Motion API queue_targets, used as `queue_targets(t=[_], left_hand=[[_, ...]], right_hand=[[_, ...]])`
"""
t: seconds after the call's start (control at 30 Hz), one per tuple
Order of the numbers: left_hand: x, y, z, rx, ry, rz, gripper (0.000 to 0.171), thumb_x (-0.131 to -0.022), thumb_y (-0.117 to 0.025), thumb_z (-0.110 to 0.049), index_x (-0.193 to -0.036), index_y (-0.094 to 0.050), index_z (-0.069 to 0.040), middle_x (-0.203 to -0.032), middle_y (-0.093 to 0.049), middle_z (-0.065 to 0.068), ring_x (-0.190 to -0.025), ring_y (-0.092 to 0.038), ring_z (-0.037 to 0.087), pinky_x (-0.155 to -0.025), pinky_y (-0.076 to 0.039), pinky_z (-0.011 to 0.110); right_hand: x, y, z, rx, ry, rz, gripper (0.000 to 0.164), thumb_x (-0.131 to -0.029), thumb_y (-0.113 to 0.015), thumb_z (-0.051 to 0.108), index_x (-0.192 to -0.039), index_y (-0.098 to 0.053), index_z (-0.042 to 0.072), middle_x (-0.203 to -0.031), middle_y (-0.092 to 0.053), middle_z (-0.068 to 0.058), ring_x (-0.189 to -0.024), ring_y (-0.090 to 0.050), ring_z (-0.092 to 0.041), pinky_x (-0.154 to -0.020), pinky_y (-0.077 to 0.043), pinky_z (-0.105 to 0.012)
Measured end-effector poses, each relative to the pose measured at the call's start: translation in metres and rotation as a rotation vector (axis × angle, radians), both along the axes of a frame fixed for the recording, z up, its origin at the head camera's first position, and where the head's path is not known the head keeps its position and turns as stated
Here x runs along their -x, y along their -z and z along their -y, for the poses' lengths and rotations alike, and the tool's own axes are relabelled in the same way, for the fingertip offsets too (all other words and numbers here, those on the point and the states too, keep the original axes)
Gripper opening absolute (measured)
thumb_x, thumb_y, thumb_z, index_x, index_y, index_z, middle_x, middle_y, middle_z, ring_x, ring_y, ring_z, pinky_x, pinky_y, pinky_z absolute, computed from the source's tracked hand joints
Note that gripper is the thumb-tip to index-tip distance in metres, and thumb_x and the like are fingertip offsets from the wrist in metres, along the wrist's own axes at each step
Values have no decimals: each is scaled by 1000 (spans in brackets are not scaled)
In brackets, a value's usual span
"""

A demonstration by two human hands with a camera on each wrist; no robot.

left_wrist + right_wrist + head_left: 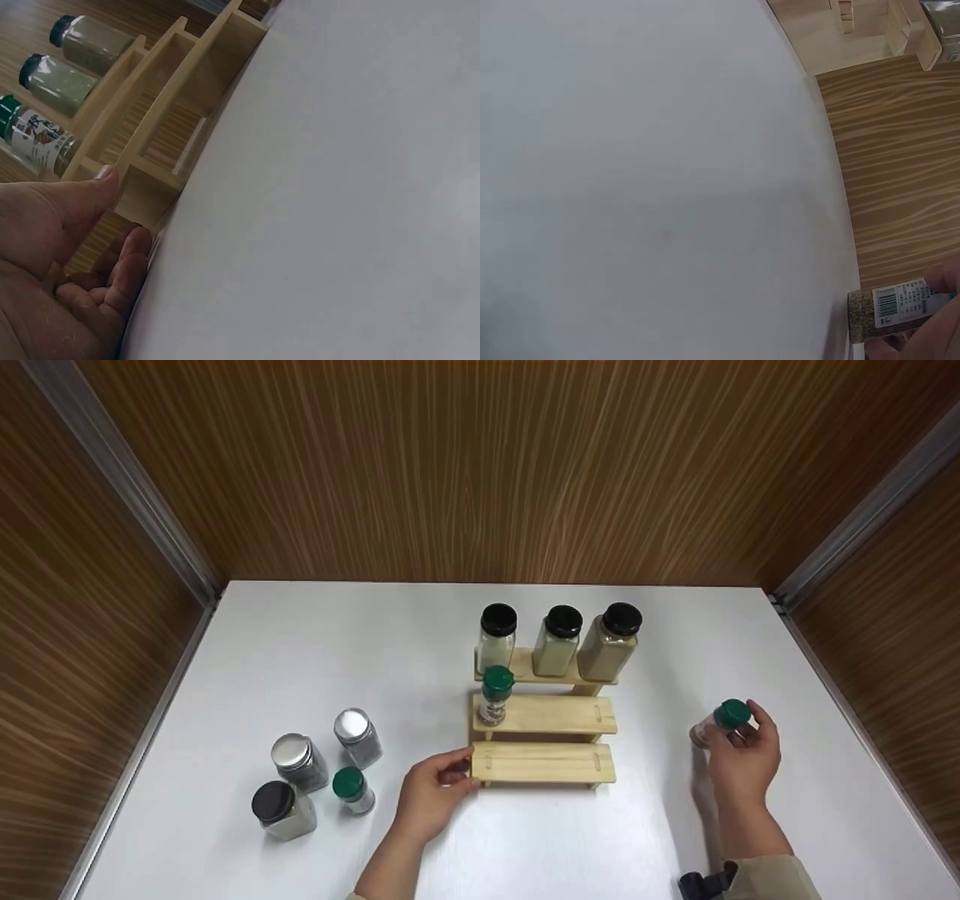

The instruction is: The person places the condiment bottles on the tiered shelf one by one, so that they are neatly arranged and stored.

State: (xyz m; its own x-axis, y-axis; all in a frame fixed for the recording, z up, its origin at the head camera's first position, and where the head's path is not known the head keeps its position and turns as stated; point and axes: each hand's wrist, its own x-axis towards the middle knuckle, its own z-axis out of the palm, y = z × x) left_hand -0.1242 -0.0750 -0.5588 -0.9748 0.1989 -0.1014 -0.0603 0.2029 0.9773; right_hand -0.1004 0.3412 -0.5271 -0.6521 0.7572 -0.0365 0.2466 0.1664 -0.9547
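My right hand (745, 761) holds a small spice bottle with a green cap (732, 714) between thumb and fingers, at the right of the white table. In the right wrist view the base of this spice bottle (900, 306) shows grainy contents and a barcode label. At the left end of a three-step wooden rack (544, 762), my left hand (435, 793) grips the lowest step, thumb at its front corner. Another green-capped spice bottle (495, 697) stands at the left of the middle step. The top step bears three black-capped jars (555, 641).
Left of the rack stand two silver-capped jars (300, 763), a black-capped jar (285, 812) and a small green-capped bottle (354, 791). Wood-grain panels (480, 472) wall the white table (337, 645) at the back and both sides.
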Motion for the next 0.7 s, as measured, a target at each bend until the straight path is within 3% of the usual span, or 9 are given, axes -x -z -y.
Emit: queue_targets(t=[0.33,0.57,0.7], left_hand=[[-1,-1,1,-8,2,-2,49,-84,-85,2,-131,-74,-4,-112,-73,11,-96,-68,21,-82,-58,25],[0,1,0,-11,1,-8,48,-84,-85,2,-130,-74,-4,-112,-73,12,-94,-68,20,-80,-58,24],[0,2,1,8,11,-1,48,-85,-85,0,-132,-73,-5,-113,-73,11,-95,-67,20,-82,-58,24]], right_hand=[[1,4,1,-50,18,-17,73,-98,-64,-7,-163,-40,13,-144,-51,-22,-141,-51,-36,-116,-45,-38],[-7,3,11,13,-42,-56,72,-97,-65,-7,-162,-42,15,-136,-53,-10,-141,-50,-33,-111,-47,-27],[-10,-3,23,-12,-91,-121,70,-97,-63,-10,-160,-47,15,-126,-56,0,-134,-54,-25,-106,-47,-19]])
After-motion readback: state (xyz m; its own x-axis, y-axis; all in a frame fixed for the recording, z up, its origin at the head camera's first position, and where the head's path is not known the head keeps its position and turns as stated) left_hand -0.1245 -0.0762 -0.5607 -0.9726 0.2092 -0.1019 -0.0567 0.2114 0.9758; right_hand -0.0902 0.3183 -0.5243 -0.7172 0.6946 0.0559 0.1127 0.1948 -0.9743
